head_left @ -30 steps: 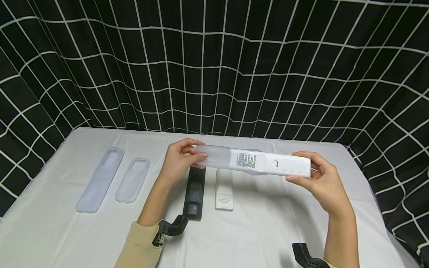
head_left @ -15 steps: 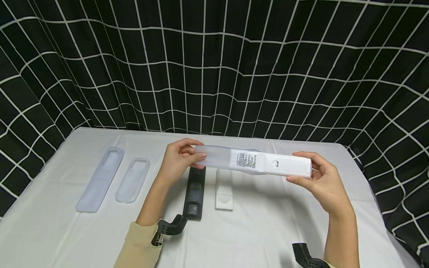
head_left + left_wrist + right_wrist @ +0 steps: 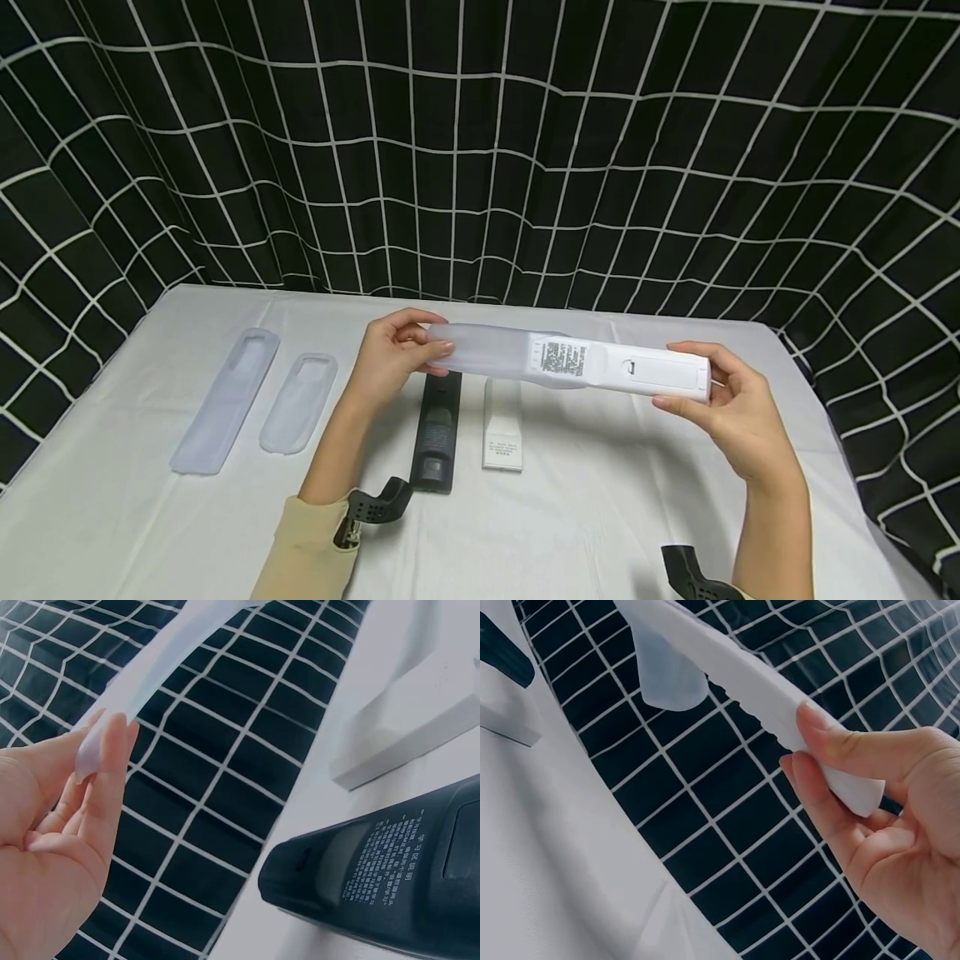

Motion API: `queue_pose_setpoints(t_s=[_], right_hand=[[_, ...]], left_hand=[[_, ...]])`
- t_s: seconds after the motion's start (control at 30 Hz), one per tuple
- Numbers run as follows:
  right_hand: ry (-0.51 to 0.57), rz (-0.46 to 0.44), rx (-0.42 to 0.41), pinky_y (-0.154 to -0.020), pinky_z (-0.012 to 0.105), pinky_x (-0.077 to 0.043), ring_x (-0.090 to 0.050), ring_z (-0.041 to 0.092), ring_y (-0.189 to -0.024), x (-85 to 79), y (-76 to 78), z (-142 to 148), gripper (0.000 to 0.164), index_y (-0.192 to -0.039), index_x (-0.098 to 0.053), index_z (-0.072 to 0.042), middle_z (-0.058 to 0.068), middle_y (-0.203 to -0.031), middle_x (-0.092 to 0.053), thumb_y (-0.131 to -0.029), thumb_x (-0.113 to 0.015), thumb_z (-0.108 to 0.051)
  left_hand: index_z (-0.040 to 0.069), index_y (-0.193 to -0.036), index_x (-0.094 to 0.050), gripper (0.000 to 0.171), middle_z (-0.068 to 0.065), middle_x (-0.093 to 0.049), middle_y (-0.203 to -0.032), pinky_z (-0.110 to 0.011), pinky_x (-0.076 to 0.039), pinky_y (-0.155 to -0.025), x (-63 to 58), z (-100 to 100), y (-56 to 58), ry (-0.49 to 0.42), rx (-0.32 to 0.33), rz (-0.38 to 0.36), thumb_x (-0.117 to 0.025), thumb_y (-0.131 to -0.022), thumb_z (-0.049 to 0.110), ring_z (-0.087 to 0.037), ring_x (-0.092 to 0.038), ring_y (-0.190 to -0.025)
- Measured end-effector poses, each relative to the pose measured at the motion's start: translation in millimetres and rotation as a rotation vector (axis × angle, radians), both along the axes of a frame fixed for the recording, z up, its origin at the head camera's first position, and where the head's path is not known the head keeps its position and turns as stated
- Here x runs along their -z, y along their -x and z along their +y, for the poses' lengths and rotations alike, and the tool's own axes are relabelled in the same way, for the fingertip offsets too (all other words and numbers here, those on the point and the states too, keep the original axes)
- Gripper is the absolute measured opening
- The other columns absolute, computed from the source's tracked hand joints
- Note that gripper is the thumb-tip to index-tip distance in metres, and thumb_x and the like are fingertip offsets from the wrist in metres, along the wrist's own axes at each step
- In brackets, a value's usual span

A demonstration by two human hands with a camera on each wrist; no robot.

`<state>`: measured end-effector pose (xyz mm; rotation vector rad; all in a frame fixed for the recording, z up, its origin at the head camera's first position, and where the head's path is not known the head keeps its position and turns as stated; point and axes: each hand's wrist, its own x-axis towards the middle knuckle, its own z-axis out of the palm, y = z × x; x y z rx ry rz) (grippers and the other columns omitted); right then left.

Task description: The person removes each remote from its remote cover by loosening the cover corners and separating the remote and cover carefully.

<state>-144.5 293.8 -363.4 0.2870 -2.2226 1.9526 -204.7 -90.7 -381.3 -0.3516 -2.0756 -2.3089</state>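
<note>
Above the table, a white remote control [image 3: 652,369] lies level with its back towards the head camera. Its left part sits inside a translucent silicone cover [image 3: 483,350], and its battery-lid end sticks out bare. My left hand [image 3: 393,354] pinches the cover's far left end between thumb and fingers. My right hand [image 3: 738,412] grips the remote's bare right end by its edges. In the right wrist view, a loose flap of the cover [image 3: 671,675] hangs off the remote's button side, and my right thumb and fingers hold the remote's end.
Below my hands, a black remote [image 3: 435,433] and a smaller white remote [image 3: 502,433] lie face down on the white-clothed table [image 3: 525,542]. Two other translucent covers, a long one [image 3: 225,404] and a short one [image 3: 298,404], lie at the left. A black grid curtain [image 3: 480,150] hangs behind.
My left hand has shifted slightly left with the cover, and my right hand slightly right with the remote. A little more of the remote is now out of the cover.
</note>
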Motion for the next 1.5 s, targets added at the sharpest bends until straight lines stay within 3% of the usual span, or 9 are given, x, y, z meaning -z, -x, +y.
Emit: queue_pose_setpoints(t_s=[0.23, 0.37, 0.57, 0.8, 0.9, 1.17, 1.5], right_hand=[[0.087, 0.049, -0.043, -0.082, 0.018, -0.060, -0.070, 0.008, -0.099, 2.5, 3.0, -2.5, 0.063, -0.130, -0.067, -0.003, 0.000, -0.117, -0.068, -0.078, -0.071, 0.032], [0.115, 0.069, -0.045, -0.083, 0.018, -0.060, -0.068, 0.009, -0.101, 3.0, 3.5, -4.6, 0.063, -0.131, -0.066, -0.004, 0.002, -0.119, -0.064, -0.079, -0.069, 0.032], [0.217, 0.104, -0.031, -0.085, 0.022, -0.061, -0.065, 0.013, -0.107, 3.2, 5.4, -13.7, 0.066, -0.133, -0.064, -0.008, 0.007, -0.124, -0.059, -0.083, -0.059, 0.036], [0.373, 0.064, 0.049, -0.085, 0.027, -0.063, -0.071, 0.015, -0.104, 0.9, 7.8, -25.7, 0.071, -0.148, -0.049, -0.009, 0.010, -0.122, -0.061, -0.089, -0.056, 0.031], [0.441, 0.040, 0.101, -0.084, 0.030, -0.063, -0.074, 0.016, -0.101, -1.9, 8.5, -30.2, 0.071, -0.149, -0.043, -0.010, 0.010, -0.121, -0.062, -0.092, -0.055, 0.028], [0.638, 0.040, 0.234, -0.077, 0.036, -0.066, -0.076, 0.021, -0.090, -6.6, 11.6, -42.2, 0.042, -0.128, -0.054, -0.001, 0.014, -0.111, -0.067, -0.094, -0.056, 0.023], [0.706, 0.012, 0.297, -0.072, 0.036, -0.066, -0.076, 0.023, -0.090, -9.4, 12.7, -46.4, 0.034, -0.123, -0.062, 0.000, 0.014, -0.107, -0.074, -0.095, -0.059, 0.020]], left_hand=[[-0.012, -0.116, -0.062, 0.027, -0.001, -0.068, -0.082, -0.034, -0.065, -0.067, -2.2, -4.3, -0.8, -0.003, 0.074, -0.039, -0.071, -0.090, -0.014, -0.010, -0.072, -0.071], [-0.008, -0.112, -0.061, 0.023, -0.005, -0.068, -0.092, -0.037, -0.066, -0.068, -5.2, -6.6, -1.9, 0.020, 0.120, -0.046, -0.070, -0.091, -0.012, -0.013, -0.073, -0.077], [-0.006, -0.107, -0.060, 0.020, -0.006, -0.061, -0.096, -0.037, -0.065, -0.067, -7.7, -8.4, -3.5, 0.048, 0.198, -0.041, -0.070, -0.091, -0.011, -0.016, -0.072, -0.072], [-0.001, -0.109, -0.054, 0.025, -0.010, -0.059, -0.093, -0.034, -0.063, -0.064, -6.1, -8.2, -4.3, 0.078, 0.321, -0.063, -0.067, -0.089, -0.010, -0.026, -0.072, -0.069], [0.000, -0.115, -0.054, 0.031, -0.007, -0.061, -0.090, -0.030, -0.061, -0.065, -4.5, -7.1, -4.1, 0.111, 0.382, -0.082, -0.067, -0.088, -0.008, -0.023, -0.071, -0.072], [-0.004, -0.133, -0.054, 0.048, -0.002, -0.064, -0.092, -0.029, -0.059, -0.072, 0.4, 3.6, -6.6, 0.222, 0.565, -0.109, -0.066, -0.087, -0.005, -0.014, -0.068, -0.078], [-0.002, -0.133, -0.062, 0.047, -0.009, -0.065, -0.103, -0.032, -0.062, -0.080, 2.8, 25.1, -10.8, 0.384, 0.608, -0.107, -0.070, -0.087, 0.001, -0.018, -0.072, -0.084]])
